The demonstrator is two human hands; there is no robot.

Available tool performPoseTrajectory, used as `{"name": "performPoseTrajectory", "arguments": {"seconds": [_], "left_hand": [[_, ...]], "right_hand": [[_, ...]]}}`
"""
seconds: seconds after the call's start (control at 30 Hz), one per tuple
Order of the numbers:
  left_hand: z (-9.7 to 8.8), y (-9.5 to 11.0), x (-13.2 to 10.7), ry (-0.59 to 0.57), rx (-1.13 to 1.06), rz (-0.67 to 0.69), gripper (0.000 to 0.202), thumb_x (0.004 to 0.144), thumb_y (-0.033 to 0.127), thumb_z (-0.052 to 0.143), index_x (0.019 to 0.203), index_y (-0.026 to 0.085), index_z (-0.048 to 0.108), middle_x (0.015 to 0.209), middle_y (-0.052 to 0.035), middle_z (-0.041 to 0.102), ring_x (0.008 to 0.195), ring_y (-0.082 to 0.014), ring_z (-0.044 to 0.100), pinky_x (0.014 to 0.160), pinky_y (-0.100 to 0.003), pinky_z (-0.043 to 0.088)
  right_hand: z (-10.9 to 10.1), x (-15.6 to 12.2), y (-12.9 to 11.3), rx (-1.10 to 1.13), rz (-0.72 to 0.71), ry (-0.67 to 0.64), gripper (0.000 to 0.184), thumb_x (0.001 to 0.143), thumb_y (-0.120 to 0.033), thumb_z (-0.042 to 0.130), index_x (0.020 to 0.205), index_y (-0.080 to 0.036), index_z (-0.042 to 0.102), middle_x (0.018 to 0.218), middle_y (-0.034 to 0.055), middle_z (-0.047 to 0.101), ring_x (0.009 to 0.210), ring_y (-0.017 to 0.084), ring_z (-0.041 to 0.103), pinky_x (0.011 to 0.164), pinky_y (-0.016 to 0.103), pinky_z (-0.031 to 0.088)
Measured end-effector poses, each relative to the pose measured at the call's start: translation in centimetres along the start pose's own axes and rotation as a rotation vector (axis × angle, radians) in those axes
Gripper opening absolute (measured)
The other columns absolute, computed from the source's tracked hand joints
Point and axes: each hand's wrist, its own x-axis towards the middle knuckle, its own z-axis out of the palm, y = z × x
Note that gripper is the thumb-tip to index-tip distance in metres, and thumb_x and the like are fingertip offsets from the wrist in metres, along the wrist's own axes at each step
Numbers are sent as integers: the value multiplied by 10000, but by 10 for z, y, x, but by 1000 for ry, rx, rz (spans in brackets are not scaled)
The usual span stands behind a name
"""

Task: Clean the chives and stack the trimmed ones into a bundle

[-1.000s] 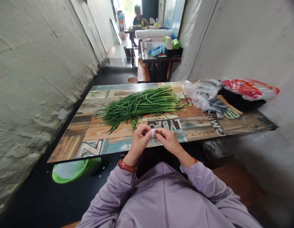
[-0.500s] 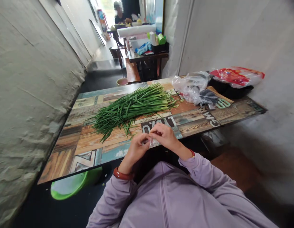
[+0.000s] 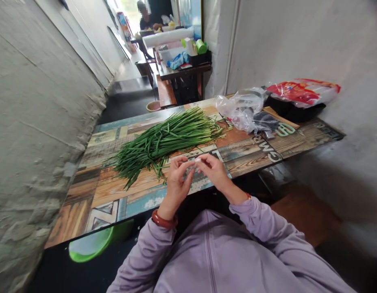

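1. Seated person in lilac sleeves; both hands are raised over the near edge of the worktop.
2. Right hand: grip closed, thumb and forefinger pinching a small pale piece. The piece is too small to identify.
3. Left hand: fingers curled in, tips right up against the same piece. Cannot tell whether this grip actually pinches it. There is a reddish-brown bangle on the wrist.
4. The pale piece is held in the air between the two hands, just above the worktop's front edge and clear of the surface.
5. A bundle of green chives lies flat on the worktop just beyond the hands, its tips fanning toward the left.
6. To the right of the chives is a crumpled clear plastic bag, with green scissor handles beside it.
7. Far right, by the wall, a red-and-white bag rests on a dark object.
8. A green basin sits on the floor under the worktop's left front corner.
9. Down the corridor there is a second table with clutter on it, and another person seated beyond it.
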Motion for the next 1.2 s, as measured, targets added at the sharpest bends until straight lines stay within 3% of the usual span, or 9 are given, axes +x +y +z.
{"name": "performPoseTrajectory", "arguments": {"seconds": [0.17, 0.37, 0.47, 0.57, 0.67, 0.83, 0.97, 1.1, 1.2], "left_hand": [[-15, -20, 15, -75, 131, 19, 335, 859, 253, 638, 1193, 242, 658, 1191, -99, 567, 1085, -230, 561, 964, -379, 467], [-40, -51, 34, -164, 422, 37, 362, 906, 281, 566, 1254, 187, 602, 1213, -120, 575, 1136, -239, 568, 999, -400, 482], [-52, -61, 37, -304, 594, -16, 378, 899, 289, 578, 1260, 185, 612, 1215, -120, 598, 1112, -250, 584, 980, -406, 487], [-70, -67, 38, -395, 809, -82, 386, 900, 318, 579, 1268, 210, 622, 1249, -119, 612, 1122, -279, 581, 973, -447, 471], [-101, -75, 40, -345, 1038, -153, 383, 909, 332, 549, 1269, 225, 625, 1261, -132, 618, 1133, -328, 571, 961, -525, 442], [-144, -74, 49, -135, 1143, -261, 334, 928, 273, 464, 1154, 170, 686, 1124, -150, 667, 999, -309, 619, 855, -466, 481], [-113, -52, 69, 15, 843, -32, 305, 939, 205, 427, 1058, 173, 706, 1000, -102, 680, 960, -224, 630, 883, -372, 503], [-58, -43, 96, -226, 576, 195, 282, 913, 179, 486, 1096, 198, 700, 1140, -93, 676, 1065, -210, 628, 955, -366, 514], [-50, -55, 108, -320, 579, 159, 267, 909, 215, 533, 1119, 181, 694, 1162, -113, 677, 1058, -220, 649, 955, -383, 530]], "right_hand": [[-85, 55, 12, -530, -366, 186, 248, 923, -315, 543, 1065, -204, 714, 1128, 97, 667, 1077, 211, 638, 960, 367, 526], [-144, 98, 27, -1031, -329, 313, 451, 897, -178, 483, 1330, -170, 608, 1334, 172, 566, 1222, 302, 574, 1019, 472, 496], [-122, 103, 26, -986, -452, 267, 420, 925, -262, 506, 1327, -198, 607, 1301, 150, 591, 1207, 289, 580, 1019, 464, 497], [-84, 104, 22, -947, -575, 9, 443, 920, -319, 559, 1351, -218, 582, 1341, 128, 582, 1237, 278, 556, 1045, 462, 474], [-49, 104, 19, -994, -604, -197, 486, 884, -307, 631, 1356, -206, 576, 1390, 134, 562, 1278, 296, 514, 1056, 474, 447], [0, 100, 8, -1075, -604, -261, 456, 869, -269, 655, 1310, -166, 601, 1435, 158, 536, 1331, 341, 445, 1068, 517, 396], [59, 100, 0, -1039, -594, -321, 470, 883, -266, 626, 1322, -105, 579, 1462, 176, 513, 1356, 334, 423, 1100, 490, 379], [106, 107, 4, -1052, -470, -480, 413, 885, -176, 570, 1290, -100, 599, 1333, 197, 613, 1300, 314, 492, 1109, 486, 380], [95, 105, 13, -1060, -507, -485, 498, 841, -219, 653, 1314, -78, 583, 1352, 217, 590, 1315, 338, 470, 1117, 513, 368]]}}
